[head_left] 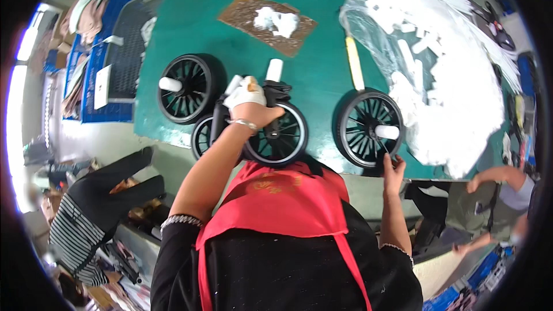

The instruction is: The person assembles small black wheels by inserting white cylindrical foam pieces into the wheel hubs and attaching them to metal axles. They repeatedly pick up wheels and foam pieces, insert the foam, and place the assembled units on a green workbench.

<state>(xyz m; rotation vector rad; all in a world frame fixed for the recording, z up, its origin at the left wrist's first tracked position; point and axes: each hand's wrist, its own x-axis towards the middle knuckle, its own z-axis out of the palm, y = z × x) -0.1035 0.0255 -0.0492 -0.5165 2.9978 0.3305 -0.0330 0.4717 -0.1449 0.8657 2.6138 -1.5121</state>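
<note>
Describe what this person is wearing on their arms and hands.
Left hand wears a white fingerless work glove and a silvery bracelet at the wrist. Right hand is bare. Both forearms are uncovered; short black sleeves end in sparkly beaded cuffs, under a red apron.

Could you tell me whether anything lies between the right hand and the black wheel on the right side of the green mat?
Nothing visible does. The right hand already touches the lower rim of the right wheel at the table's near edge. The left hand rests on the twin-wheel assembly in the middle.
</note>
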